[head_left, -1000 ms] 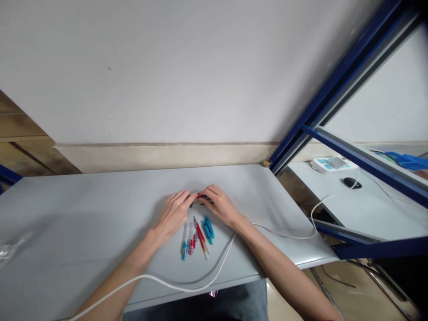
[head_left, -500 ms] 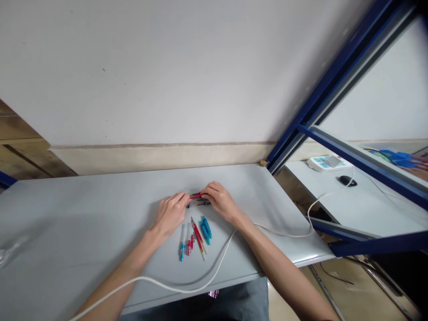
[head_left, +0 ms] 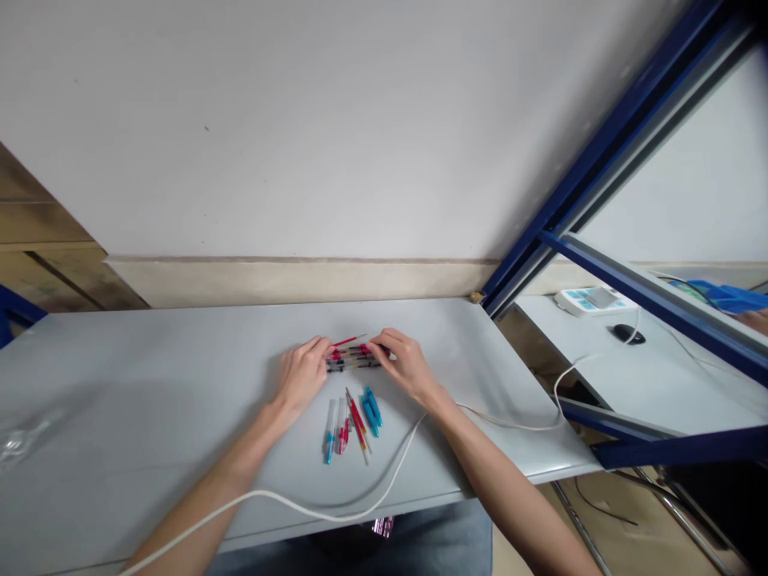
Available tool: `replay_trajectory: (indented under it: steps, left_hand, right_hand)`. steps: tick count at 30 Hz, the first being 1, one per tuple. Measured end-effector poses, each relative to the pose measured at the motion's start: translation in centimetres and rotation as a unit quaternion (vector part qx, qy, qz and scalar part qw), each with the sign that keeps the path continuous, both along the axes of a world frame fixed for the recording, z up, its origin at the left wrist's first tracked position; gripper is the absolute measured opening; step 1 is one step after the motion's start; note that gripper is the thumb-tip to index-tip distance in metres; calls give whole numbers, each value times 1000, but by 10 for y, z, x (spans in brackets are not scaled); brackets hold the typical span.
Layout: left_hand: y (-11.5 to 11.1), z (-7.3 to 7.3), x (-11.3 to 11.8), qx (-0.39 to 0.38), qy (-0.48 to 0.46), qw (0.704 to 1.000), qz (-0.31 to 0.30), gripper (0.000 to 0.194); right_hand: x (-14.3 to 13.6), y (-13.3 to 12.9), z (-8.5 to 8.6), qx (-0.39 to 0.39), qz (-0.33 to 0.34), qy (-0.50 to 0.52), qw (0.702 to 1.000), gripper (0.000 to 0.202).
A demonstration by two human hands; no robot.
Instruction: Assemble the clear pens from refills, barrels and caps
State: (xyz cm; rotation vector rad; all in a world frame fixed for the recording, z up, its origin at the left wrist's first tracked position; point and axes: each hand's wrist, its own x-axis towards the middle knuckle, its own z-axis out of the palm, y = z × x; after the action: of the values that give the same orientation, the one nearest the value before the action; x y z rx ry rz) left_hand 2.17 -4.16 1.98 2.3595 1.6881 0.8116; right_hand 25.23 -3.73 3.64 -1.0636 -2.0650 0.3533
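Note:
My left hand [head_left: 303, 373] is closed at the left ends of a row of clear pens [head_left: 354, 358] with pink and black parts. From its fingertips a red pen refill [head_left: 348, 341] sticks out to the right, tip tilted up. My right hand [head_left: 403, 365] has its fingers bent at the pens' right ends; what they pinch is hidden. Closer to me lie red refills [head_left: 358, 420] and blue pen parts [head_left: 371, 410]. Left of them are a clear barrel with a blue end [head_left: 330, 432] and one with a pink end [head_left: 343, 436].
A white cable [head_left: 312, 516] crosses the grey table [head_left: 180, 384] and my left forearm. Crumpled clear plastic [head_left: 18, 444] lies at the far left. A blue frame [head_left: 540, 232] borders the right side. Beyond it stand a white device [head_left: 594, 301] and a black mouse [head_left: 629, 334].
My hands have moved slightly apart. The red refill now angles up from my left hand, and more of the pen row shows. The view has shifted a little.

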Motion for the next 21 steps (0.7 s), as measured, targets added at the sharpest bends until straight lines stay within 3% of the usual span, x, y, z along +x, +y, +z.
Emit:
replay_trajectory:
  steps: [3,6,9,12,21]
  left_hand:
    - [0,-1,1,-1,-5,1000,-5,23]
    - [0,-2,2,-1,-3,1000,-8,22]
    - [-1,-2,2,-4,-3,1000,-8,22]
    - [-1,0,3,-10,-2,1000,-6,23]
    - [-1,-1,3,-10,-14,1000,-3,22]
  right_hand:
    - [-7,-7,0,-45,36,-27,998,33]
    - [-13,-14,1,-69,118,-49,989,33]
    - [-18,-21,4,-98,180,-75,976,20]
    - [-21,-25,6,-135,182,-94,970,8]
    - [-13,-13,5,-181,216,-42,958,13]
